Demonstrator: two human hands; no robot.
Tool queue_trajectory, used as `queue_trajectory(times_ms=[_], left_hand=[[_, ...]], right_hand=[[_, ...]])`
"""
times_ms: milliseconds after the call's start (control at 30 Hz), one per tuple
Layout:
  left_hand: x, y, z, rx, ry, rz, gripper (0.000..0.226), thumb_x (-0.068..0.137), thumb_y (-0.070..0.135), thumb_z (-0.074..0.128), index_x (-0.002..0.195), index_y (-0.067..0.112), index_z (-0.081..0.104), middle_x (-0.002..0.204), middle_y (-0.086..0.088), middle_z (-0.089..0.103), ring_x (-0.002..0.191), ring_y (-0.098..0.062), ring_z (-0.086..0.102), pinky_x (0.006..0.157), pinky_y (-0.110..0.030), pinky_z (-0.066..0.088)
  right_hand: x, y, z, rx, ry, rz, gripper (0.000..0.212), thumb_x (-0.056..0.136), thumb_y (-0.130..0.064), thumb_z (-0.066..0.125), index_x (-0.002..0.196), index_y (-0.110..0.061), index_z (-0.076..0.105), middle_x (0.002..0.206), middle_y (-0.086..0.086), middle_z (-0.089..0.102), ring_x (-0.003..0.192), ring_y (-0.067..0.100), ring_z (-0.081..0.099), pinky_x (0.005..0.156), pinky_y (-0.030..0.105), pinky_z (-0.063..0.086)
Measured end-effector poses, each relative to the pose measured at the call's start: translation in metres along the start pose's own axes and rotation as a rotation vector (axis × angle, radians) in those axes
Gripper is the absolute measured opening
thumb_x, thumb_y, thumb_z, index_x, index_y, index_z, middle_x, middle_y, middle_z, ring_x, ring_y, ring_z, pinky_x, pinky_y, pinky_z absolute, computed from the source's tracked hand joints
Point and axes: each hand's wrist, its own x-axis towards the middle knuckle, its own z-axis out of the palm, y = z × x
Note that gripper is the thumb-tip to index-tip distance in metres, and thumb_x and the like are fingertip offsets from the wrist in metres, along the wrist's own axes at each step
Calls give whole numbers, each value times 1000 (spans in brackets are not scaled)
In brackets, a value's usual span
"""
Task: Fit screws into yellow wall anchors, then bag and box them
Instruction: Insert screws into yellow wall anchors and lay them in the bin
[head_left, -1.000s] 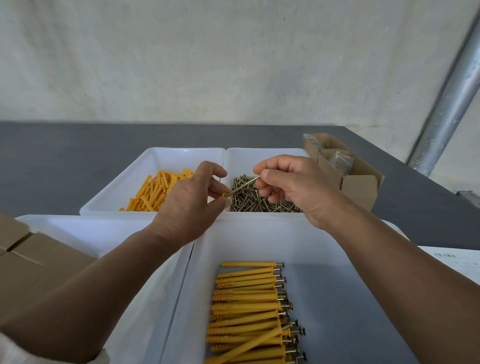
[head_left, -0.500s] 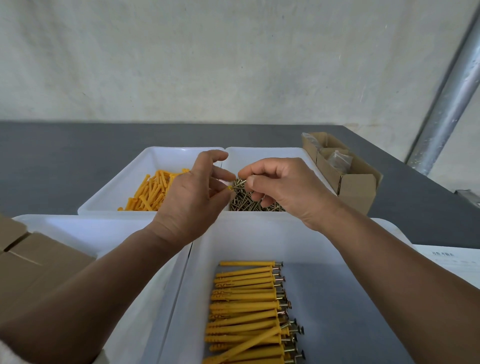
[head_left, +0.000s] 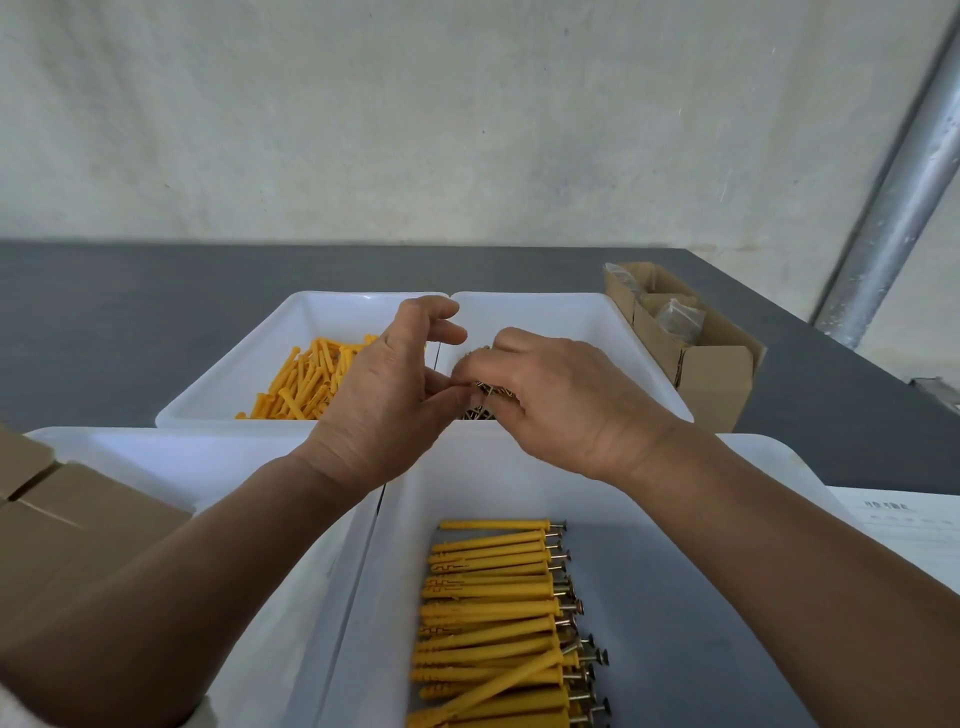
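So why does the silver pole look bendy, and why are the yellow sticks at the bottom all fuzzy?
Head view: the wide-angle lens probably bends the metal pole near the right edge. Head view: the assembled anchors look crisp at the top of the pile, smeared toward the frame's bottom. Head view: light is soft and even, shadows faint.

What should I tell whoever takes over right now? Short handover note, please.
Left hand: pinching something hidden, likely an anchor, over the screw bin.
Right hand: pinching a screw against the left fingertips.
Loose anchors: far left bin. Fitted anchors: near right bin.
Done: a stack of fitted ones.
Left: seat this screw, fit the rest, then bag and box. A box holding bags sits far right.
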Motion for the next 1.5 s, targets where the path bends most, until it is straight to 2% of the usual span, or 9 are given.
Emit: queue_trajectory(times_ms=[167, 333, 533, 700, 900, 1033, 1167, 1367, 1500], left_hand=[[-1, -3, 0, 7, -47, 37, 58, 86, 20, 72, 134, 19, 39, 118, 9, 57, 74, -1, 68, 64, -13, 51], [-1, -9, -6, 68, 1, 30, 52, 89, 44, 64, 129, 15, 48, 113, 9, 58, 80, 6, 64, 66, -6, 47], [6, -26, -14, 249, 163, -146, 26, 94, 39, 53, 106, 18, 63, 102, 6, 62, 79, -6, 57, 71, -27, 41], [8, -49, -16, 434, 73, -260, 39, 96, 45, 44, 62, 26, 46, 74, -1, 50, 75, -22, 47, 61, -31, 28], [4, -65, -15, 590, -58, -351, 50, 95, 58, 34, 66, 20, 51, 83, -6, 51, 79, -21, 49, 62, -33, 32], [2, -68, -15, 690, -231, -395, 65, 94, 66, 20, 64, 19, 54, 76, -2, 54, 78, -22, 52, 69, -34, 41], [4, -72, -15, 747, -317, -409, 76, 92, 71, 11, 81, 21, 67, 80, 0, 61, 83, -20, 55, 70, -32, 41], [5, -77, -15, 782, -351, -396, 82, 92, 72, 12, 70, 12, 65, 70, -3, 59, 69, -16, 55, 61, -29, 38], [6, -80, -15, 773, -355, -398, 78, 92, 72, 13, 76, 14, 64, 75, -2, 61, 72, -14, 53, 60, -29, 36]], right_hand=[[-1, 3, -2, -101, -42, -18, 11, 102, -31, 47, 107, -29, 56, 87, -6, 61, 75, 19, 55, 61, 30, 38], [-2, 9, -6, 11, -208, 76, 7, 94, -29, 57, 99, -34, 55, 72, -12, 51, 67, 9, 48, 55, 27, 32], [-2, 8, -21, 195, -500, 255, 14, 91, -24, 64, 91, -36, 57, 78, -10, 67, 59, 4, 68, 45, 17, 43], [-9, 3, -18, 226, -812, 346, 13, 93, -14, 63, 102, -22, 59, 76, 2, 72, 59, 13, 71, 49, 21, 55], [-12, 2, -1, 136, -996, 417, 19, 94, -8, 58, 113, -11, 60, 97, 17, 74, 56, 20, 63, 56, 27, 54], [-12, -1, 8, 48, -1068, 386, 26, 97, -10, 55, 121, -2, 61, 105, 17, 73, 70, 22, 65, 67, 29, 56], [-13, -3, 13, 21, -1092, 358, 27, 98, -10, 54, 123, -2, 61, 109, 15, 72, 75, 21, 66, 65, 26, 54], [-10, -3, 9, 61, -1085, 383, 29, 99, -21, 53, 121, -6, 63, 106, 14, 73, 71, 21, 67, 58, 24, 53], [-4, 11, -12, 340, -745, 391, 13, 95, -28, 58, 95, -18, 67, 73, 0, 74, 49, 11, 65, 43, 20, 48]])
